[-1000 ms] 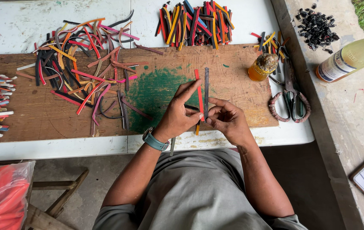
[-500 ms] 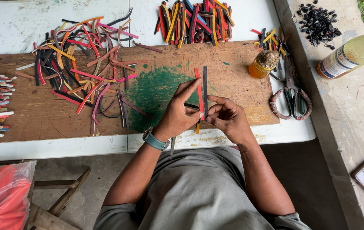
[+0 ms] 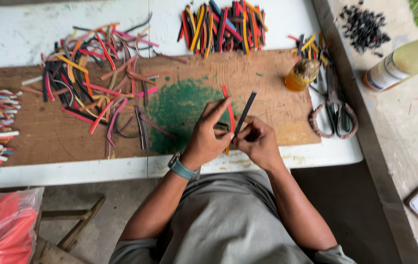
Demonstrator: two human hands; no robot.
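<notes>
Brown, worn wooden board with a green paint stain is lying on the white table, and over its near edge the left hand is closing its fingers on a thin red strip, while the right hand is pinching a thin black strip just beside it. At the far left of the board a loose heap of coloured strips is lying, and at its right edge a small amber jar is standing near the scissors with wrapped handles.
</notes>
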